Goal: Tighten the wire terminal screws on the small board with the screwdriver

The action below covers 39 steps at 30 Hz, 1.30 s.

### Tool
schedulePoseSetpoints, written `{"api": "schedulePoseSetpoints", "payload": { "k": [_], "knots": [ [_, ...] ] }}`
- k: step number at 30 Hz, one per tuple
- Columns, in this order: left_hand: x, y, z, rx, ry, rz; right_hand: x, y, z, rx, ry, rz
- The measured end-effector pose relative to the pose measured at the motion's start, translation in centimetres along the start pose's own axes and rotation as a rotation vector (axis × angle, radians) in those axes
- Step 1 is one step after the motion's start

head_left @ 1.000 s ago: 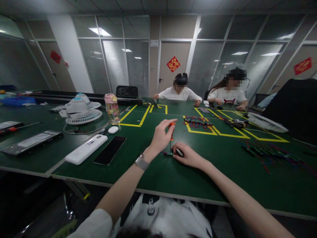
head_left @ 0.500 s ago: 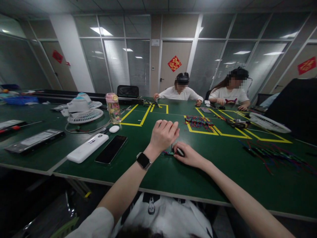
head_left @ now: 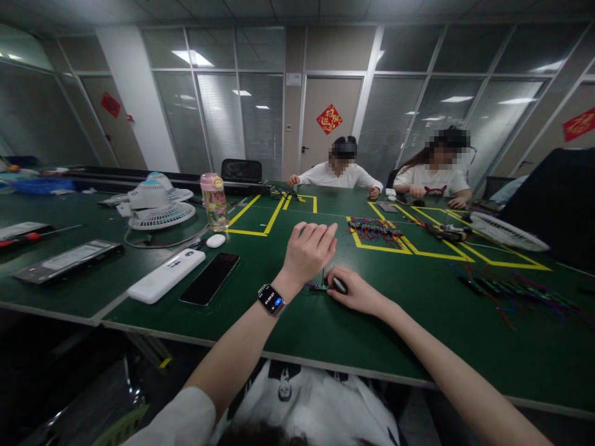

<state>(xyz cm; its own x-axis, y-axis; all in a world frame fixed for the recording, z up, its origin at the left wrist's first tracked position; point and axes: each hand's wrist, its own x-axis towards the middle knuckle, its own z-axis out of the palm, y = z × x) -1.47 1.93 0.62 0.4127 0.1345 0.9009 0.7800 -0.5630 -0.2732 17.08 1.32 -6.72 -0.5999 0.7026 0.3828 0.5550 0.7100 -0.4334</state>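
The left hand (head_left: pixel 309 251) was closed over a slim upright tool (head_left: pixel 323 277), probably for control from above; the right hand (head_left: pixel 356 292), curled round a smooth black object (head_left: pixel 339 285), met a small green circuit board (head_left: pixel 318 287) on the table (head_left: pixel 297 337), seemingly bracing it. Beyond, tangled wired boards (head_left: pixel 375 230) lay mostly inside yellow tape (head_left: pixel 383 249), likely to keep them grouped.

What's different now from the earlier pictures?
The left hand has rolled to show more of its back, hiding the orange handle of the screwdriver. The watch, dark half a second ago, is lit. The right hand stays by the small circuit board.
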Motion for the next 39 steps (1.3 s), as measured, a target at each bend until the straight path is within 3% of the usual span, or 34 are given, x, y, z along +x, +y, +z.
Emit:
{"api": "schedulePoseSetpoints", "payload": {
  "k": [21,33,39],
  "knots": [
    [-0.1,0.3,0.3,-0.094,-0.019,-0.049,-0.1,-0.5,-0.2,-0.024,-0.007,0.001],
    [0.1,1.2,0.3,-0.597,-0.019,-0.378,0.0,-0.7,-0.3,-0.046,-0.011,0.014],
    [0.3,1.0,0.5,-0.747,-0.02,-0.512,0.0,-0.7,-0.4,-0.048,-0.019,0.015]
  ]
}}
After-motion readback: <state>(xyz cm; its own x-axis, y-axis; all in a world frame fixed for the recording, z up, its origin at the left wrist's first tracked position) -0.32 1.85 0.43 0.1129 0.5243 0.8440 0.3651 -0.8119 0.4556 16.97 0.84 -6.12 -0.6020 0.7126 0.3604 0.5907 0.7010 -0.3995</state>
